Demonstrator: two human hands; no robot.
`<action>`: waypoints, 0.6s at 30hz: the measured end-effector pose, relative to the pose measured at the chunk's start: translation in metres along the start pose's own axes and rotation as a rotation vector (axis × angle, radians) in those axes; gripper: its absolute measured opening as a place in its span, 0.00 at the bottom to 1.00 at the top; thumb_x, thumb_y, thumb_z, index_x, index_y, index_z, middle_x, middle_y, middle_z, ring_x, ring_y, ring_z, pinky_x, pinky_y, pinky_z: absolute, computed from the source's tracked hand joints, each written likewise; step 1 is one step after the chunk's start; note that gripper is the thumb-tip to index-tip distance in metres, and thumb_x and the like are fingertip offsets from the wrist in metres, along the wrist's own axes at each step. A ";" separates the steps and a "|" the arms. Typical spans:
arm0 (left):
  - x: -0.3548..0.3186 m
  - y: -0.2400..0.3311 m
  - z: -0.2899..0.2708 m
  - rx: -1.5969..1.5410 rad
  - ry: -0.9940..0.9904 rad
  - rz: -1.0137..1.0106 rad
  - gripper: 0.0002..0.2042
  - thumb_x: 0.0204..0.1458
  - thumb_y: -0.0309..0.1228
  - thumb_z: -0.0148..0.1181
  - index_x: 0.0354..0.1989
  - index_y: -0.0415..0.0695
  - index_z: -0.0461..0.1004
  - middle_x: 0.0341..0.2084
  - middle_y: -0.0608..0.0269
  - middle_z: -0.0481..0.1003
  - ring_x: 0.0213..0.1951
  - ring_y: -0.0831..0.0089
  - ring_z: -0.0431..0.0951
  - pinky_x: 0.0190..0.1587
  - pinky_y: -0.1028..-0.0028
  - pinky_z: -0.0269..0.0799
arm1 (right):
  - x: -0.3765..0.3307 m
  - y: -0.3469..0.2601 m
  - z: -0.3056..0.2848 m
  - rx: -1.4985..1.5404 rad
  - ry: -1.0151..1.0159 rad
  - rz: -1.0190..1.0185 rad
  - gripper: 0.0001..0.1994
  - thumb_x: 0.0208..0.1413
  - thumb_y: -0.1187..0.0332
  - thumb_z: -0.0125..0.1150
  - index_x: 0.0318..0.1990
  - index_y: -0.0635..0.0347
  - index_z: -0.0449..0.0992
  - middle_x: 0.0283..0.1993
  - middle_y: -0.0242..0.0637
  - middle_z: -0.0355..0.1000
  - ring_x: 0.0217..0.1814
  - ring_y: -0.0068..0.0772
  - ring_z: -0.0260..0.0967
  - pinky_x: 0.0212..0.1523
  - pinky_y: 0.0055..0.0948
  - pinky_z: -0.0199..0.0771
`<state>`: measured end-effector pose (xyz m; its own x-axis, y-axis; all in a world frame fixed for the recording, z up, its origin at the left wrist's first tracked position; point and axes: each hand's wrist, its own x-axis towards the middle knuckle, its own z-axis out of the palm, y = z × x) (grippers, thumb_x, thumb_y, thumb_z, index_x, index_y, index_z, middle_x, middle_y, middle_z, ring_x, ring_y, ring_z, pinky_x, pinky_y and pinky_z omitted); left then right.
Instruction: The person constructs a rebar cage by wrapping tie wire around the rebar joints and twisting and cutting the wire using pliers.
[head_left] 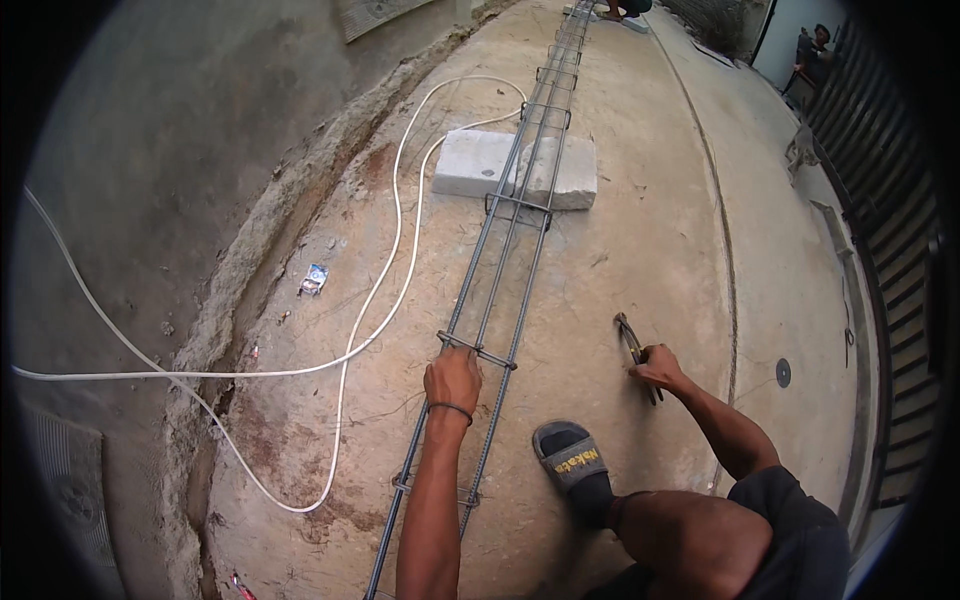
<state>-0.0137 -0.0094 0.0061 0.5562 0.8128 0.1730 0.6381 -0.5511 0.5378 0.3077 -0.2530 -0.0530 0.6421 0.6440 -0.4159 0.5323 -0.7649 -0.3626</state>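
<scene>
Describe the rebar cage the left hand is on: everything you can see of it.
The rebar cage is a long, narrow frame of dark, ribbed steel bars tied with rectangular stirrups at intervals. It runs along the concrete floor away from the person, and crosses over a pale concrete block. The left hand grips a bar beside one stirrup. A white hose loops beside it.

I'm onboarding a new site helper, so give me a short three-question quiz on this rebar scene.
1. True or false: the left hand grips the rebar cage.
2. What does the right hand touch on the floor? A) pliers B) hammer C) trowel
3. What props the cage up farther ahead?

Key: 1 true. 2 A, the pliers. 3 A pale concrete block lying under it, beside the white hose.
</scene>
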 end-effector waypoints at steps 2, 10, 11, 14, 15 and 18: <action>-0.001 0.012 0.009 -0.091 0.023 -0.063 0.09 0.50 0.31 0.58 0.30 0.37 0.78 0.25 0.44 0.76 0.31 0.48 0.77 0.34 0.58 0.72 | -0.001 0.006 -0.006 0.426 -0.060 0.201 0.14 0.39 0.64 0.61 0.29 0.68 0.75 0.28 0.46 0.72 0.25 0.42 0.70 0.32 0.32 0.72; -0.005 0.028 0.020 -0.144 0.343 -0.130 0.08 0.50 0.28 0.56 0.30 0.34 0.77 0.22 0.43 0.76 0.28 0.48 0.77 0.31 0.58 0.71 | -0.083 -0.123 -0.057 1.270 -0.702 0.155 0.24 0.46 0.84 0.41 0.55 0.71 0.66 0.40 0.45 0.69 0.46 0.40 0.71 0.51 0.45 0.76; 0.006 0.023 0.007 -0.048 0.198 0.049 0.08 0.49 0.27 0.56 0.30 0.34 0.77 0.21 0.42 0.75 0.28 0.47 0.77 0.31 0.57 0.71 | -0.089 -0.136 -0.060 1.178 -0.856 0.087 0.26 0.47 0.83 0.41 0.58 0.71 0.64 0.43 0.46 0.69 0.51 0.40 0.70 0.52 0.46 0.75; 0.028 0.028 -0.021 0.049 -0.040 0.147 0.07 0.49 0.25 0.54 0.29 0.33 0.76 0.22 0.41 0.75 0.29 0.47 0.78 0.33 0.57 0.73 | -0.095 -0.163 -0.068 1.073 -1.083 -0.021 0.27 0.48 0.82 0.40 0.60 0.71 0.62 0.46 0.49 0.69 0.53 0.40 0.69 0.51 0.46 0.76; 0.032 0.032 -0.025 0.053 -0.136 0.067 0.06 0.48 0.23 0.53 0.28 0.32 0.75 0.23 0.41 0.76 0.30 0.47 0.78 0.34 0.58 0.74 | -0.097 -0.172 -0.070 1.068 -1.078 -0.023 0.27 0.48 0.82 0.40 0.60 0.71 0.62 0.46 0.49 0.69 0.53 0.40 0.69 0.51 0.46 0.76; 0.009 0.045 -0.006 -0.266 0.031 -0.224 0.06 0.49 0.22 0.55 0.28 0.30 0.76 0.24 0.42 0.77 0.30 0.54 0.80 0.32 0.63 0.75 | -0.095 -0.189 -0.071 0.857 -1.020 -0.010 0.27 0.49 0.80 0.40 0.61 0.72 0.61 0.48 0.53 0.69 0.52 0.40 0.70 0.46 0.42 0.79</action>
<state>0.0168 -0.0261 0.0366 0.3990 0.9156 0.0492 0.5787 -0.2931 0.7610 0.1853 -0.1706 0.1146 -0.2577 0.6576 -0.7080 -0.2198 -0.7534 -0.6198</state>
